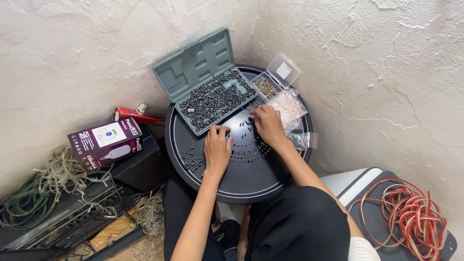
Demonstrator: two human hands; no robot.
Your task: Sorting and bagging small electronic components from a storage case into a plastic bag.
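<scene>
My left hand (217,147) rests palm down on a round black table (251,181), fingertips touching the front edge of an open grey-green case (200,65) filled with small dark screws (215,99). My right hand (268,124) lies on the table to the right, fingers curled over several loose screws (244,124) near the case. Whether either hand pinches a screw is hidden by the fingers. A small pile of screws (193,162) lies left of my left hand.
A small clear box of brass bits (267,87) and clear plastic bags (290,106) sit behind my right hand. A purple bulb carton (104,142), tangled wires (43,188), and a red cable coil (411,215) surround the table. Rough white walls close the corner.
</scene>
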